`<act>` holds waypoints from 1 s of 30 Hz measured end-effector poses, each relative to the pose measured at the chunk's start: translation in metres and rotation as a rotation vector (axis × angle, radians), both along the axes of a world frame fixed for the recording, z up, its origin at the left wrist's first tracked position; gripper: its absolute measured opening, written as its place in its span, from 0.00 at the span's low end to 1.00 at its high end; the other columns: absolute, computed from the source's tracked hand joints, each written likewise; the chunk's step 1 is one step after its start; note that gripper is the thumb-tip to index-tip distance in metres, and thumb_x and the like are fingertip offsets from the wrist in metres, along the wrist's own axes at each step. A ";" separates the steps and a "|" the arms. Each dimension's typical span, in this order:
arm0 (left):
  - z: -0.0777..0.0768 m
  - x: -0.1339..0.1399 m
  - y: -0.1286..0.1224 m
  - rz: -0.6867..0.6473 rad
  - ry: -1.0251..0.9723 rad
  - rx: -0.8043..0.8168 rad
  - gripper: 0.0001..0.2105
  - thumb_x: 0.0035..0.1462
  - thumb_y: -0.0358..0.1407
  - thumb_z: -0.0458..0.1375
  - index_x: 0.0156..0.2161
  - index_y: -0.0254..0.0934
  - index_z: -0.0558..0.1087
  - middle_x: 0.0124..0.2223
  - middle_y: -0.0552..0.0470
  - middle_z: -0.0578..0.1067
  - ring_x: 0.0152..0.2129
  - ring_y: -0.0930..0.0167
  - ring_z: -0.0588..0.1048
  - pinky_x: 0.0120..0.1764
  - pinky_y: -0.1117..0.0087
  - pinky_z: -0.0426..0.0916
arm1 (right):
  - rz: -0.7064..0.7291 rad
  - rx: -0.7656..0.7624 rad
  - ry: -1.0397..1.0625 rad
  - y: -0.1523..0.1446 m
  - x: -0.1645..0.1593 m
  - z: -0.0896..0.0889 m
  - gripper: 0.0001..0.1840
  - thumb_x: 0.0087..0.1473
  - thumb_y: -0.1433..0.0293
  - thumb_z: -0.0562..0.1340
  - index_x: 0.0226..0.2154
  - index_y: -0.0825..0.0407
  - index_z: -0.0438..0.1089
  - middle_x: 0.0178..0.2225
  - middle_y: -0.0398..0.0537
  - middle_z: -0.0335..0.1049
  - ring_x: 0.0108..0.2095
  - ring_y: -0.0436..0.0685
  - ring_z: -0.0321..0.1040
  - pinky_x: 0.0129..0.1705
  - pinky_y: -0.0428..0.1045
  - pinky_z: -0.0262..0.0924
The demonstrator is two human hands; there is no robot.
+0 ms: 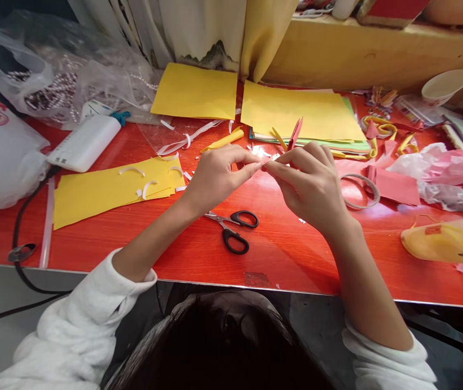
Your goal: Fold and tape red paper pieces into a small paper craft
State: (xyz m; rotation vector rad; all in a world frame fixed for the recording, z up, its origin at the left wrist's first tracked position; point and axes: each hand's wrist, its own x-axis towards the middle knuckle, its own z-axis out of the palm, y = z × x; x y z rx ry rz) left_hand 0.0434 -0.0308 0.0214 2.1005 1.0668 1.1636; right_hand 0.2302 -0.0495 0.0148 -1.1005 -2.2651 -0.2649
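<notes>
Above the middle of the table my left hand and my right hand meet fingertip to fingertip. Both are closed in a pinch; anything between the fingers is too small to make out. A folded red paper strip and a thin yellow strip stick up just behind my right hand; whether it holds them I cannot tell. Black-handled scissors lie below my hands. A rolled yellow paper rests beyond my left hand. White tape scraps lie on cut yellow paper sheets to the left.
Yellow sheets and a paper stack lie at the back. On the right are a tape roll, pink paper, a white cup and a yellow container. A white power bank and plastic bags occupy the left.
</notes>
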 end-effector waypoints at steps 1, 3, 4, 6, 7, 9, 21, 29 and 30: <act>0.000 0.000 0.000 0.007 0.005 0.009 0.06 0.55 0.34 0.57 0.31 0.38 0.76 0.31 0.54 0.77 0.29 0.74 0.72 0.35 0.70 0.67 | -0.002 0.004 -0.007 0.000 0.000 0.000 0.14 0.61 0.68 0.50 0.42 0.42 0.68 0.34 0.48 0.68 0.37 0.58 0.62 0.38 0.56 0.54; -0.001 0.001 -0.001 0.016 0.000 0.006 0.06 0.55 0.33 0.57 0.31 0.38 0.76 0.32 0.54 0.77 0.30 0.74 0.72 0.35 0.70 0.67 | -0.004 0.012 -0.015 0.000 0.000 -0.001 0.13 0.61 0.68 0.50 0.42 0.42 0.68 0.34 0.48 0.68 0.37 0.58 0.62 0.38 0.56 0.54; -0.001 0.001 -0.001 0.018 -0.011 -0.005 0.06 0.55 0.34 0.57 0.31 0.38 0.75 0.32 0.54 0.77 0.30 0.74 0.72 0.35 0.70 0.67 | -0.006 0.013 -0.014 0.001 0.000 -0.001 0.13 0.61 0.68 0.50 0.42 0.41 0.68 0.34 0.48 0.68 0.37 0.58 0.62 0.38 0.56 0.54; -0.002 0.001 -0.001 0.015 -0.046 -0.045 0.06 0.55 0.34 0.56 0.31 0.37 0.75 0.32 0.53 0.77 0.29 0.74 0.73 0.33 0.71 0.68 | -0.015 0.012 0.002 0.001 0.000 -0.001 0.13 0.62 0.67 0.50 0.42 0.41 0.68 0.34 0.48 0.69 0.37 0.58 0.62 0.38 0.56 0.54; -0.002 0.001 -0.001 0.011 -0.067 -0.067 0.06 0.55 0.35 0.56 0.31 0.37 0.75 0.33 0.53 0.78 0.29 0.74 0.73 0.32 0.71 0.68 | -0.020 0.014 0.017 0.001 0.000 -0.001 0.13 0.62 0.67 0.50 0.42 0.40 0.68 0.34 0.48 0.69 0.37 0.58 0.62 0.38 0.56 0.55; -0.003 0.002 -0.001 -0.005 -0.105 -0.105 0.07 0.56 0.35 0.55 0.32 0.36 0.75 0.33 0.53 0.78 0.30 0.74 0.74 0.33 0.71 0.69 | -0.027 0.019 0.057 0.001 -0.002 -0.002 0.13 0.61 0.66 0.50 0.42 0.40 0.69 0.34 0.47 0.69 0.37 0.58 0.62 0.38 0.56 0.55; 0.001 0.001 0.001 -0.071 -0.187 -0.157 0.08 0.57 0.36 0.55 0.33 0.37 0.75 0.35 0.53 0.78 0.34 0.73 0.75 0.39 0.70 0.71 | 0.015 -0.038 0.334 0.001 -0.013 -0.002 0.11 0.60 0.71 0.54 0.39 0.44 0.71 0.32 0.45 0.69 0.34 0.55 0.64 0.38 0.55 0.61; 0.000 -0.001 0.000 -0.046 -0.104 -0.050 0.07 0.57 0.35 0.55 0.37 0.40 0.76 0.37 0.53 0.78 0.34 0.73 0.74 0.36 0.69 0.69 | 0.014 -0.048 0.331 0.001 -0.011 0.000 0.08 0.58 0.71 0.56 0.37 0.46 0.70 0.31 0.45 0.69 0.34 0.54 0.65 0.38 0.54 0.60; -0.001 -0.001 0.000 -0.041 -0.096 -0.029 0.07 0.57 0.35 0.55 0.37 0.40 0.76 0.37 0.53 0.78 0.34 0.73 0.74 0.36 0.69 0.69 | 0.017 -0.051 0.327 0.000 -0.011 0.000 0.08 0.58 0.71 0.56 0.37 0.46 0.70 0.31 0.45 0.69 0.34 0.54 0.65 0.38 0.54 0.60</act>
